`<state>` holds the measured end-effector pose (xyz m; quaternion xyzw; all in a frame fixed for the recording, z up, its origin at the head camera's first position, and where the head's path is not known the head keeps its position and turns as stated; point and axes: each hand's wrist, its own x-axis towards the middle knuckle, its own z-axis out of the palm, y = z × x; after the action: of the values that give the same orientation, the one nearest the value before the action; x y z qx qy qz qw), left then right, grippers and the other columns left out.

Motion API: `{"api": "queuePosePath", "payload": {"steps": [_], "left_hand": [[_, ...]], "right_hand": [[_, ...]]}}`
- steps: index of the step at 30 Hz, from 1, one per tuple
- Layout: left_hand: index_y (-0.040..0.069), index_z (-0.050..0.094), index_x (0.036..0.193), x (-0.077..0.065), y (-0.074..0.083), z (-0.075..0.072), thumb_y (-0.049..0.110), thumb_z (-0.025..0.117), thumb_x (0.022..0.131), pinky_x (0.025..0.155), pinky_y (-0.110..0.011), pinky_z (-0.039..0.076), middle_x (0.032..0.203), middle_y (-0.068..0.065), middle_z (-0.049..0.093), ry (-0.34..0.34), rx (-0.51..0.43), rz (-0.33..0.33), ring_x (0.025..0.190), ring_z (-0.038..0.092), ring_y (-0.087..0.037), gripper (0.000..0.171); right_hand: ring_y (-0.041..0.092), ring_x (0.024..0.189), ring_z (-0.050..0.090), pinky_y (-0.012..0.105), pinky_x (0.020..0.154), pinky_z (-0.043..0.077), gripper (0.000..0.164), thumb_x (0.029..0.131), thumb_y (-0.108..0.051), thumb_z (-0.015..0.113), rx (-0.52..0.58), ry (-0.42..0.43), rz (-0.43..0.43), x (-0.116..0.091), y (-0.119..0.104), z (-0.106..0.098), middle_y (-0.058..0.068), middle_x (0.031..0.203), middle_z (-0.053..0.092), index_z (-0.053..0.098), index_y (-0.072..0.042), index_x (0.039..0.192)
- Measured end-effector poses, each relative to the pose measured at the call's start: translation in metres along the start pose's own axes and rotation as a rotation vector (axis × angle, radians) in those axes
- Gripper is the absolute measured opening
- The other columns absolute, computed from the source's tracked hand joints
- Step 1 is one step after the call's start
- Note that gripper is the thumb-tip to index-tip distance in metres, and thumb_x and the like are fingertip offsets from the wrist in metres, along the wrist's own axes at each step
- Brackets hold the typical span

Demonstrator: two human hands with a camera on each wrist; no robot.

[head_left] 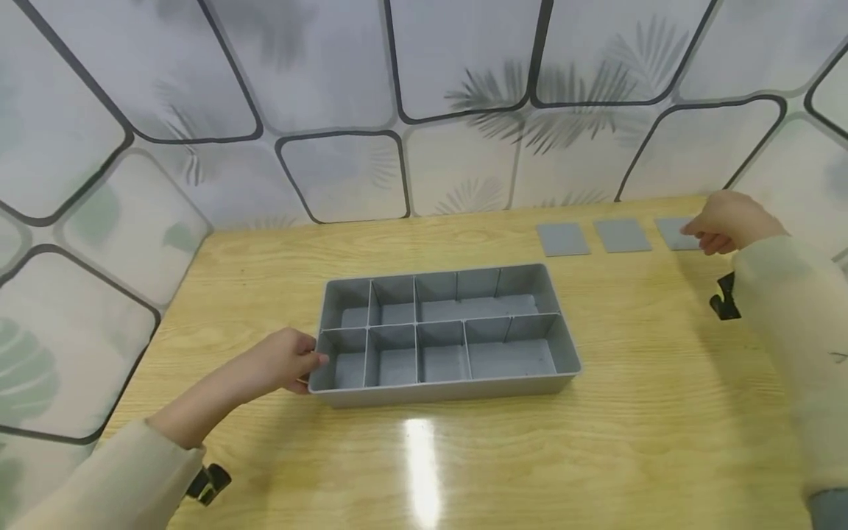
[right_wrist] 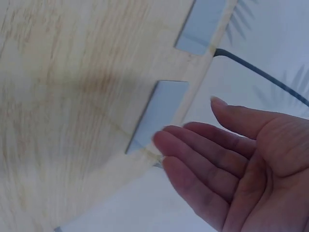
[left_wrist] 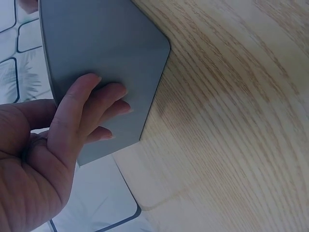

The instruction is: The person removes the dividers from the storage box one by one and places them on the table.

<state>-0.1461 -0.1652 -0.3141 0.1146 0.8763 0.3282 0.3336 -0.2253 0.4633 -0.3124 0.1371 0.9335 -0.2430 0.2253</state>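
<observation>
A grey divided storage tray (head_left: 437,391) stands upright mid-table, its compartments facing up. My left hand (head_left: 285,361) grips its left end, thumb at the rim. In the left wrist view several fingers of that hand (left_wrist: 72,121) lie against the outer wall of the tray (left_wrist: 111,43). At the far right, my right hand (head_left: 738,218) is over the rightmost of three flat grey squares (head_left: 669,230), partly covering it. The right wrist view shows this hand (right_wrist: 227,174) with loosely bent fingers, thumb apart and nothing held, near a grey square (right_wrist: 159,113).
Two other grey squares, the left one (head_left: 563,240) and the middle one (head_left: 623,236), lie in a row along the back of the wooden table (head_left: 503,456). A patterned backdrop (head_left: 464,169) rises behind the table and along its sides.
</observation>
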Motion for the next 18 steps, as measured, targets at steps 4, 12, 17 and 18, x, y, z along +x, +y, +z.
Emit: {"api": "queuePosePath", "payload": {"steps": [4, 12, 17, 18], "left_hand": [[-0.003, 0.053, 0.078, -0.001, 0.001, 0.000, 0.007, 0.049, 0.089, 0.061, -0.033, 0.055, 0.079, -0.013, 0.058, 0.004, -0.005, -0.001, 0.072, 0.062, -0.022, 0.016], [-0.008, 0.054, 0.083, 0.003, 0.002, 0.004, 0.007, 0.048, 0.088, 0.061, -0.032, 0.055, 0.080, -0.015, 0.059, 0.017, -0.002, -0.004, 0.072, 0.062, -0.022, 0.016], [-0.007, 0.056, 0.083, 0.001, 0.004, 0.003, 0.007, 0.049, 0.088, 0.061, -0.031, 0.055, 0.081, -0.015, 0.060, 0.025, 0.017, -0.019, 0.071, 0.062, -0.022, 0.016], [-0.007, 0.056, 0.084, 0.001, 0.005, 0.003, 0.007, 0.048, 0.088, 0.061, -0.031, 0.055, 0.081, -0.015, 0.060, 0.025, 0.015, -0.014, 0.071, 0.062, -0.022, 0.016]], "right_hand": [[0.026, 0.068, 0.059, 0.041, 0.063, 0.052, 0.038, 0.086, -0.028, 0.052, -0.009, -0.086, -0.012, -0.007, -0.006, -0.002, 0.015, 0.077, 0.060, 0.052, 0.010, 0.091], [0.022, 0.069, 0.060, 0.037, 0.064, 0.053, 0.038, 0.090, -0.029, 0.048, -0.074, -0.214, -0.035, -0.015, -0.020, -0.008, 0.006, 0.073, 0.063, 0.054, 0.009, 0.090], [0.020, 0.065, 0.060, 0.036, 0.059, 0.053, 0.042, 0.089, -0.034, 0.047, -0.164, -0.147, -0.123, -0.025, -0.039, -0.009, 0.005, 0.070, 0.063, 0.058, 0.007, 0.083], [0.020, 0.064, 0.060, 0.036, 0.057, 0.053, 0.043, 0.089, -0.035, 0.047, -0.193, -0.124, -0.145, -0.027, -0.045, -0.008, 0.004, 0.069, 0.063, 0.059, 0.006, 0.082]]}}
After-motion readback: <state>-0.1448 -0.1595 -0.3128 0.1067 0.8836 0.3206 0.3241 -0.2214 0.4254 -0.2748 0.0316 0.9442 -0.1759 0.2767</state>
